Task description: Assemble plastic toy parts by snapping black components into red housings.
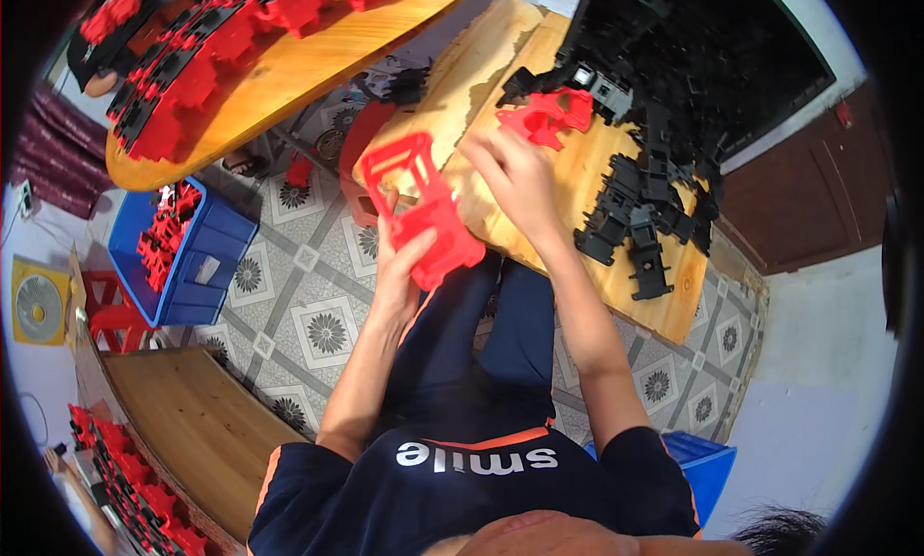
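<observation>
My left hand (pixel 397 267) is closed around the lower part of a red plastic frame (pixel 450 231), its thumb lying across the front face. This part has a solid box-like end and an open barred end, and is held tilted above my lap. To the right, my right hand (pixel 520 179) hovers over the near side of the wooden table (pixel 664 310), its fingers smeared by motion. Just beyond it, a second red plastic part (pixel 553 115) lies on the tabletop, apparently not touched by the hand.
Black plastic parts (pixel 626 205) lie heaped on the table's right side. At far left, a curved wooden table (pixel 385 31) bears rows of red and black assemblies (pixel 207 84). A blue bin (pixel 207 277) holds red pieces. Another person's hand (pixel 101 82) shows beside that curved table.
</observation>
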Motion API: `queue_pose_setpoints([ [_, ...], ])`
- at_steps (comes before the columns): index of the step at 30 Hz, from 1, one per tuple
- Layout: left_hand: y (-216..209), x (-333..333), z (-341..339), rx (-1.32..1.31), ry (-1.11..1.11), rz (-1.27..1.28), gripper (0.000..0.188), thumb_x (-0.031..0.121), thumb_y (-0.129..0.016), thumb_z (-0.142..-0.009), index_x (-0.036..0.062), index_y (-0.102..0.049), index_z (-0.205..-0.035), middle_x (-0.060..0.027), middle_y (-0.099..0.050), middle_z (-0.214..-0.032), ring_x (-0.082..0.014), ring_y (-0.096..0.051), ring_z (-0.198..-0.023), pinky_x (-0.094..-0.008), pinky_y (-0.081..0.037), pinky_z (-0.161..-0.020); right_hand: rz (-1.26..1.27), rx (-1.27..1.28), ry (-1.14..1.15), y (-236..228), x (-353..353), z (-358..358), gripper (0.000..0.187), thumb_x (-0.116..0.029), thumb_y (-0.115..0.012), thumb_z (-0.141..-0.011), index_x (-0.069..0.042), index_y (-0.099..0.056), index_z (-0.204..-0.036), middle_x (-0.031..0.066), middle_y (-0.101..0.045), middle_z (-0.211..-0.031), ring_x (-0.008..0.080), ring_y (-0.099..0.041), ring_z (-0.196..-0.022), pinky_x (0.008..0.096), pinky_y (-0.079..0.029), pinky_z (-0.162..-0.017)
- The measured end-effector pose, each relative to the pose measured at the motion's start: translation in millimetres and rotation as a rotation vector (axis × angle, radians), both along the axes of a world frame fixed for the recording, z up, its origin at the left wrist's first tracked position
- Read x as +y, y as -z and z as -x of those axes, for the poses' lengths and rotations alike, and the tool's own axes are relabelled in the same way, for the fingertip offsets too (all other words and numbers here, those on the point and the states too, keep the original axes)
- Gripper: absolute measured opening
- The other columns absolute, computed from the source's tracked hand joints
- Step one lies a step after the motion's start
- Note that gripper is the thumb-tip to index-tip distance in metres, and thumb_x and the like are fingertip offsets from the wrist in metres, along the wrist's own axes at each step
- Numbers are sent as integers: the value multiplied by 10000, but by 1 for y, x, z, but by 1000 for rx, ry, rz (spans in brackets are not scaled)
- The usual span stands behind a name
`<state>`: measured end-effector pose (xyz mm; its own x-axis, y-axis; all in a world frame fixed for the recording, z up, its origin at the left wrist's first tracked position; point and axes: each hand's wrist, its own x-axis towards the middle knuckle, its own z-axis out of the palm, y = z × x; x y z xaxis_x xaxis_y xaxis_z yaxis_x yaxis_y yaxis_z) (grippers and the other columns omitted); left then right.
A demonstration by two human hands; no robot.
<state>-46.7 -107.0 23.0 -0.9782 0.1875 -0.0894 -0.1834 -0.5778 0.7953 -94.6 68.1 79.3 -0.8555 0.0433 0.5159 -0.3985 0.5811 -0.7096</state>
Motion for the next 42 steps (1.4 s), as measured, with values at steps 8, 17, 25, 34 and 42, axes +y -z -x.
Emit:
queue_pose_setpoints([
  [8,35,-81,-47,-115,-123,24,916,153,-711,-869,147,-108,-1559,-195,-427,-1411,-285,-525,-1239,-443,-454,-1040,-774,-359,-53,106,-42,173,592,-512,-586,-888,-153,-534,-1356,136,-501,-1388,331,-405,-1331,496,-346,-1060],
  [17,91,-146,-50,-170,-304,-24,829,710,-370,-925,114,-279,-1494,-135,-524,-1347,-274,-525,-1242,-460,-409,-1065,-761,2,29,113,-52,-53,511,-283,-707,-820,-79,-570,-1268,186,-449,-1431,365,-410,-1331,514,-320,-1086],
  [25,106,-163,-49,-314,-203,-246,769,623,-480,-913,33,-425,-1403,-185,-556,-1329,-379,-595,-1133,-472,-522,-909,-255,-362,-72,220,-26,-251,179,-103,-674,-876,-3,-700,-1022,146,-641,-1182,313,-619,-1063,391,-479,-934],
  [34,104,-196,-64,-358,-532,-297,705,563,-542,-899,61,-446,-1385,-180,-535,-1368,-355,-560,-1197,-520,-490,-940,-15,-344,38,198,-40,-201,145,-17,-640,-888,46,-680,-1013,171,-681,-1030,311,-679,-934,354,-544,-830],
  [42,108,-209,-51,-441,-696,-216,718,605,-530,-888,78,-470,-1371,-145,-560,-1342,-331,-566,-1178,-510,-480,-931,69,-424,-1225,156,-134,-151,253,-105,-700,-872,-32,-684,-1113,104,-680,-1097,247,-654,-993,332,-519,-843],
])
